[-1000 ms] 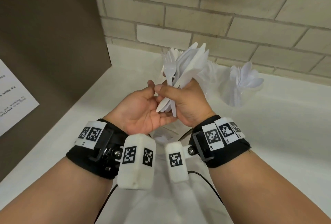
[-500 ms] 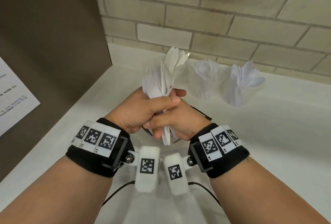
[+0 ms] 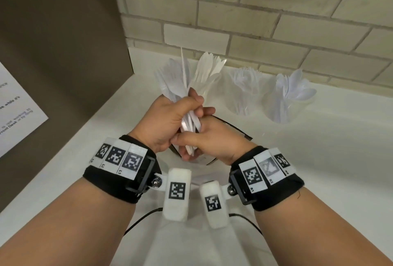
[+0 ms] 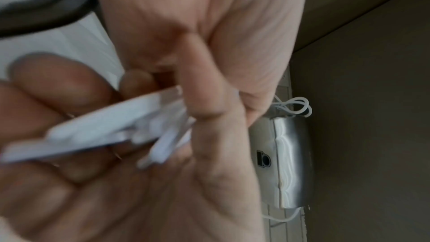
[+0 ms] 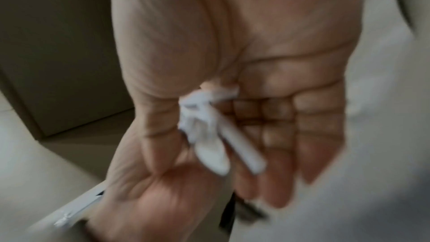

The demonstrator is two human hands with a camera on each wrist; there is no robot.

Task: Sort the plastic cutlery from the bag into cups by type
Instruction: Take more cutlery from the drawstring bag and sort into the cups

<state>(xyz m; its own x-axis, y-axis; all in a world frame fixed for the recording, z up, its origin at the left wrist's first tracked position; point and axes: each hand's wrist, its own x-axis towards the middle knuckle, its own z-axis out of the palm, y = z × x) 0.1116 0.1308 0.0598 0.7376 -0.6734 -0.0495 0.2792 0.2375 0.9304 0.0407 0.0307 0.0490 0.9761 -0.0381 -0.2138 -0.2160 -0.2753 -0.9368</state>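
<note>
My left hand [image 3: 168, 117] grips a bundle of white plastic cutlery [image 3: 176, 83] upright, with the heads fanning above the fist. My right hand [image 3: 212, 140] sits just below it, thumb and fingers around the handle ends [image 3: 190, 149]. The left wrist view shows the handles [image 4: 93, 130] crossing my left hand [image 4: 197, 25]. In the right wrist view the handle tips [image 5: 209, 135] lie against my right hand [image 5: 279, 43]. Three clear cups stand by the wall: one with knives [image 3: 209, 70] behind the bundle, one with forks [image 3: 244, 89], one with spoons [image 3: 291, 95]. The clear bag [image 3: 236, 132] lies under my hands.
A brown panel [image 3: 63, 42] with a printed sheet [image 3: 17, 115] closes off the left side. The brick wall [image 3: 265, 15] runs behind the cups. The white counter [image 3: 329, 159] stretches to the right. Black cables [image 3: 144, 217] run below my wrists.
The bundle passed from my right hand into my left, which closed around it. My right hand dropped to the handle ends. Both hands shifted slightly left, uncovering the cup of knives.
</note>
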